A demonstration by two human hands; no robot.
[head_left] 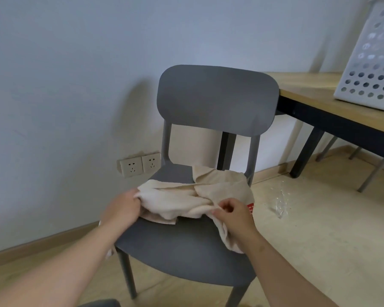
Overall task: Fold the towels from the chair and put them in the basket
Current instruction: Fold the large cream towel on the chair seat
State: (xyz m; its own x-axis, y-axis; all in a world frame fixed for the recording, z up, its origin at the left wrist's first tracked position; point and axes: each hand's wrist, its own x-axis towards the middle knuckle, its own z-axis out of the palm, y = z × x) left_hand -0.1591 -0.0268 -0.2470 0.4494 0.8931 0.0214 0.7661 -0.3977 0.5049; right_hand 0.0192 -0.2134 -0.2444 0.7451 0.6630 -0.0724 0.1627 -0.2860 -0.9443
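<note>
My left grip (122, 209) and right grip (233, 214) each clutch an end of the beige towel (175, 200), lying crumpled left-to-right across the grey chair (186, 251).

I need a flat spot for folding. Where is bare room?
Bare: the chair seat in front of the towel; its back left corner behind the towel; the table left of the basket. Crowded: mid-seat, where left hand and right hand grip the towel.
</note>
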